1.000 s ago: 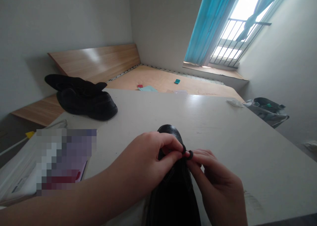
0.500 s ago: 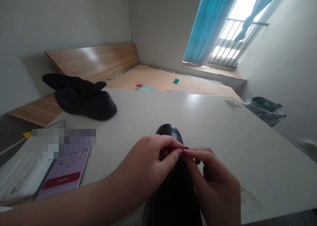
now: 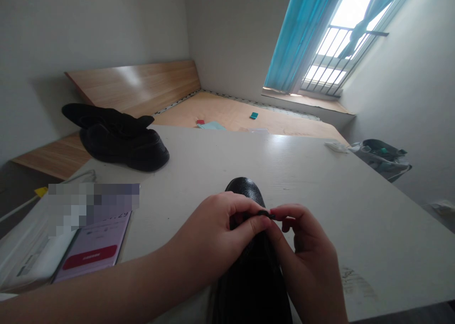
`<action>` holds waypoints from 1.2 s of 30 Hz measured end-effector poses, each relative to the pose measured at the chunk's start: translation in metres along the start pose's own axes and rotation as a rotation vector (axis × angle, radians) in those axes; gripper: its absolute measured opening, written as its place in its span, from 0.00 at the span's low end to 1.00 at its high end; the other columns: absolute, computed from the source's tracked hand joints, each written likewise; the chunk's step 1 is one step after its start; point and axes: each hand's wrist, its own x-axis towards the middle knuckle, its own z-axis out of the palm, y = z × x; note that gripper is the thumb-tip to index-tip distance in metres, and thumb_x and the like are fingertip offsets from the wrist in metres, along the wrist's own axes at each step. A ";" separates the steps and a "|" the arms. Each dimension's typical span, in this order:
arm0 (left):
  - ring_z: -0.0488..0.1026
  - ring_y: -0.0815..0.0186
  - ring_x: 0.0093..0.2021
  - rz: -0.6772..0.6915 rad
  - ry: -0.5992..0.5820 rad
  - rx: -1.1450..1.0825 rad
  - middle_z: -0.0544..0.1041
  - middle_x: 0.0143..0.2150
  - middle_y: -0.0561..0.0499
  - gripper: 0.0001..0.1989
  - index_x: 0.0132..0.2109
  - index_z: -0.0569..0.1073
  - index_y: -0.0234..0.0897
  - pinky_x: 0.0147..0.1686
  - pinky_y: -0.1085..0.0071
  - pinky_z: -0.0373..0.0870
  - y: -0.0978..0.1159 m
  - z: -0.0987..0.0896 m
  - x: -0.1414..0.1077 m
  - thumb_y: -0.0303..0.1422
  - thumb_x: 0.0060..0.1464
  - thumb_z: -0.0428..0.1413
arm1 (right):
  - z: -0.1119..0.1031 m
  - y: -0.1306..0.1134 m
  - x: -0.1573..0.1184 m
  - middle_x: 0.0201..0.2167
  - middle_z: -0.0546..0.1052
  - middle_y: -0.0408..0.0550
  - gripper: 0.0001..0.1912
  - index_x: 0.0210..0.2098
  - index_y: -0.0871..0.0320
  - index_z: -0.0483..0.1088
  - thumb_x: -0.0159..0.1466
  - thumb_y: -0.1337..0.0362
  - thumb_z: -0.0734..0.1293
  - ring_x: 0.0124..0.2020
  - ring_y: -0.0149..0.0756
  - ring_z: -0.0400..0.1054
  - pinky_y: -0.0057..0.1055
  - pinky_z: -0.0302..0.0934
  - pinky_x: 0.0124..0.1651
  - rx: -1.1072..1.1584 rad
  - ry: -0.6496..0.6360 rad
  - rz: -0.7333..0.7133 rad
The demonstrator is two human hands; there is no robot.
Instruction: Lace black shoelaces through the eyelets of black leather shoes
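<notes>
A black leather shoe [image 3: 245, 187] stands on the table in front of me, toe pointing away. Over its upper, my left hand [image 3: 231, 229] pinches a short dark strap [image 3: 265, 213] between thumb and forefinger. From the other side my right hand [image 3: 305, 253] grips the strap's end with thumb and fingertip. Where the strap joins the shoe is covered by my fingers. Toward the back left, a second pair of black footwear pieces [image 3: 124, 144] lies stacked, one on the other.
A phone [image 3: 95, 248] with a lit screen lies at the left on the white table [image 3: 199, 163], beside a clear plastic packet [image 3: 31, 262]. A crumpled white wrapper [image 3: 336, 147] rests near the right edge. Beyond are a bed board [image 3: 231, 108] and a bin [image 3: 384, 156].
My right fingertips have shifted slightly right, and more of the dark strap shows between my hands. The shoe stays in place.
</notes>
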 end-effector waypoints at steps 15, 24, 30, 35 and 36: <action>0.78 0.61 0.39 -0.104 -0.062 -0.182 0.83 0.35 0.51 0.11 0.37 0.81 0.37 0.36 0.71 0.72 0.002 -0.007 0.004 0.38 0.57 0.58 | -0.030 0.012 0.002 0.40 0.78 0.51 0.16 0.50 0.60 0.70 0.62 0.74 0.68 0.46 0.42 0.69 0.37 0.64 0.49 -0.516 -0.123 -0.820; 0.76 0.67 0.35 -0.139 -0.112 -0.264 0.81 0.32 0.53 0.08 0.39 0.81 0.35 0.36 0.74 0.71 0.003 -0.013 0.006 0.33 0.55 0.59 | -0.029 0.001 0.007 0.41 0.75 0.49 0.17 0.49 0.57 0.69 0.63 0.78 0.65 0.46 0.36 0.68 0.31 0.65 0.48 -0.339 -0.228 -0.669; 0.68 0.71 0.28 -0.150 -0.182 -0.278 0.74 0.25 0.56 0.09 0.38 0.81 0.34 0.29 0.76 0.64 0.004 -0.016 0.008 0.34 0.52 0.62 | -0.032 0.000 0.008 0.43 0.72 0.47 0.18 0.49 0.51 0.71 0.65 0.76 0.63 0.47 0.36 0.67 0.30 0.66 0.46 -0.232 -0.324 -0.519; 0.66 0.70 0.28 -0.150 -0.217 -0.254 0.73 0.25 0.55 0.10 0.40 0.81 0.35 0.27 0.75 0.62 0.002 -0.019 0.010 0.35 0.51 0.63 | -0.034 0.004 0.005 0.51 0.70 0.46 0.22 0.53 0.47 0.71 0.64 0.76 0.64 0.54 0.38 0.64 0.34 0.64 0.54 -0.195 -0.305 -0.482; 0.66 0.70 0.28 -0.148 -0.219 -0.248 0.73 0.25 0.55 0.11 0.40 0.81 0.36 0.27 0.75 0.62 0.001 -0.019 0.011 0.36 0.51 0.63 | -0.034 0.005 0.004 0.53 0.69 0.46 0.23 0.53 0.45 0.72 0.64 0.76 0.64 0.57 0.40 0.61 0.36 0.62 0.57 -0.199 -0.302 -0.477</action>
